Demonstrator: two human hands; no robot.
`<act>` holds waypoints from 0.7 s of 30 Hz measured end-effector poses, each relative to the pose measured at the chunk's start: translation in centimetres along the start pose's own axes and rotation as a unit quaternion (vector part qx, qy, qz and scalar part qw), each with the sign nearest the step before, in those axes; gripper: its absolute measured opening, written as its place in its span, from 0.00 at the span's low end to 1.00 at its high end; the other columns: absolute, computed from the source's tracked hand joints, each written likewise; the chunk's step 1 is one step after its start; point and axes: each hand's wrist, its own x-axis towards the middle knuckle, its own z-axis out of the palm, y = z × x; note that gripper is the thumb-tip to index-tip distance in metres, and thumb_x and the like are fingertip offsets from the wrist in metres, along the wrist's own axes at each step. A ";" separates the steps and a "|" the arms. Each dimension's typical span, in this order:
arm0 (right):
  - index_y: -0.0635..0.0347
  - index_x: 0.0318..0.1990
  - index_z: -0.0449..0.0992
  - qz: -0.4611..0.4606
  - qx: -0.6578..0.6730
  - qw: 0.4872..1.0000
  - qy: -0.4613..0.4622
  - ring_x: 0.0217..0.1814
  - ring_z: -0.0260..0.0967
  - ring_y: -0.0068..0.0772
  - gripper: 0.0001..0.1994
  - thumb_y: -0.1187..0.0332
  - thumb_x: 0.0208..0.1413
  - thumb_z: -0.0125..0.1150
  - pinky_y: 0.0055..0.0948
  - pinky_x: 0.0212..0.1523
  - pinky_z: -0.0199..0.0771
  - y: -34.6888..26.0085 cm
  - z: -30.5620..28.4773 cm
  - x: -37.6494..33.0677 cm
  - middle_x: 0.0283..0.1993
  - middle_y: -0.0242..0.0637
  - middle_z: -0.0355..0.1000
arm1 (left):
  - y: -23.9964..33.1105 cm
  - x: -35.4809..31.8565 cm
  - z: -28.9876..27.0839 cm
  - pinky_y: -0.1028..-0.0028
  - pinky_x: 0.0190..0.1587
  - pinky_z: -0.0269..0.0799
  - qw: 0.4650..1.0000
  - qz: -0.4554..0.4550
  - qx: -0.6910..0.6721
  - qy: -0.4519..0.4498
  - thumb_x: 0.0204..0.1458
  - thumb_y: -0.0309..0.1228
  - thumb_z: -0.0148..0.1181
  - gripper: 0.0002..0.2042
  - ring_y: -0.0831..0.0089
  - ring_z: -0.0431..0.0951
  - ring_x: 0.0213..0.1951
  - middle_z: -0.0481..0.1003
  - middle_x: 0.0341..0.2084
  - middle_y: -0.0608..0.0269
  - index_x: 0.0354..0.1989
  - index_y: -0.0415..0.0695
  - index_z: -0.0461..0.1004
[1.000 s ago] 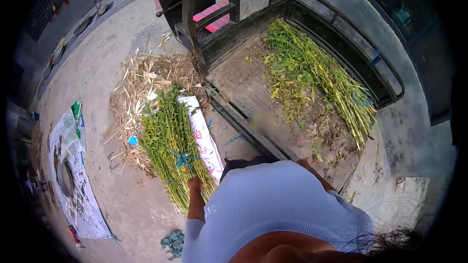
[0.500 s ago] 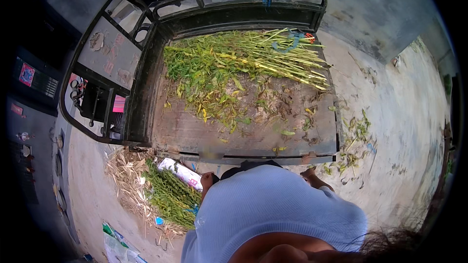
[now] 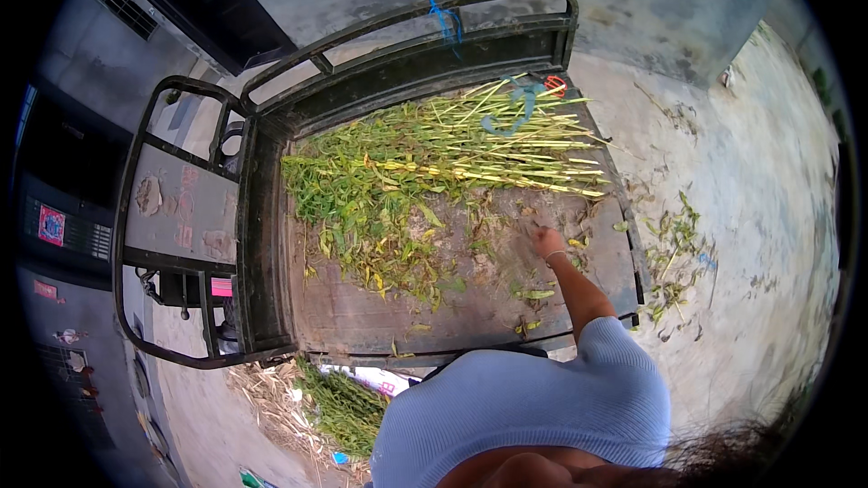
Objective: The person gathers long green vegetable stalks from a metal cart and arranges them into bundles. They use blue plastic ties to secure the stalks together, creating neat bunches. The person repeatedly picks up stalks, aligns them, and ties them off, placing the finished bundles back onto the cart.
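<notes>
Right fingers look curled, but whether anything is gripped cannot be told; the right hand (image 3: 546, 242) is held over the cart bed (image 3: 353, 330), while the left is hidden, finger state unknown. Stalks (image 3: 425, 163) are laid on the bed at 10 o'clock from it, crossed by a teal strap (image 3: 525, 111) at 11. Bundle (image 3: 348, 408) is seen on the ground, 8 o'clock.
</notes>
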 end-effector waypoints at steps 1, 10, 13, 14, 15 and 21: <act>0.59 0.26 0.75 -0.007 0.003 1.000 -0.015 0.33 0.69 0.48 0.08 0.66 0.39 0.55 0.38 0.36 0.70 -2.3 -0.9 3.3 0.29 0.49 0.71 | 0.7 0.2 0.6 0.73 0.29 0.74 1.000 -0.004 0.006 -0.012 0.45 0.27 0.55 0.07 0.70 0.76 0.27 0.74 0.24 0.59 0.31 0.37 0.71; 0.65 0.40 0.71 -0.109 -0.249 0.954 -0.127 0.47 0.65 0.48 0.18 0.64 0.42 0.56 0.36 0.47 0.68 -14.4 -0.8 24.7 0.59 0.51 0.49 | 4.6 1.6 4.1 0.73 0.30 0.74 0.999 -0.010 0.009 -0.050 0.46 0.29 0.55 0.10 0.68 0.76 0.30 0.74 0.26 0.56 0.34 0.36 0.70; 0.66 0.41 0.71 -0.102 -0.361 0.909 -0.181 0.53 0.61 0.47 0.17 0.65 0.43 0.53 0.35 0.50 0.65 -9.8 1.7 29.4 0.56 0.54 0.52 | 6.9 2.6 6.9 0.72 0.30 0.74 0.998 0.008 0.021 -0.058 0.46 0.29 0.55 0.11 0.67 0.77 0.30 0.74 0.27 0.55 0.36 0.35 0.69; 0.67 0.40 0.71 -0.084 -0.350 0.912 -0.195 0.54 0.60 0.46 0.17 0.65 0.43 0.53 0.34 0.51 0.64 -10.8 3.0 29.7 0.54 0.54 0.55 | 7.0 1.9 7.8 0.72 0.30 0.74 0.999 0.035 0.028 -0.018 0.47 0.29 0.55 0.10 0.68 0.77 0.29 0.74 0.26 0.56 0.34 0.36 0.70; 0.68 0.40 0.70 -0.057 -0.342 0.916 -0.203 0.54 0.59 0.46 0.17 0.66 0.43 0.53 0.33 0.52 0.63 -10.9 3.1 29.8 0.52 0.54 0.58 | 7.2 2.3 8.0 0.73 0.29 0.74 0.997 0.053 0.023 -0.043 0.47 0.28 0.55 0.09 0.69 0.76 0.29 0.74 0.26 0.57 0.33 0.36 0.70; 0.67 0.28 0.72 -0.154 -0.193 0.969 0.029 0.40 0.65 0.44 0.12 0.66 0.39 0.57 0.33 0.39 0.69 -12.3 -0.2 26.3 0.32 0.45 0.69 | 6.0 6.3 5.1 0.72 0.27 0.75 0.994 -0.005 -0.013 -0.112 0.47 0.28 0.57 0.07 0.69 0.75 0.25 0.73 0.23 0.58 0.31 0.37 0.71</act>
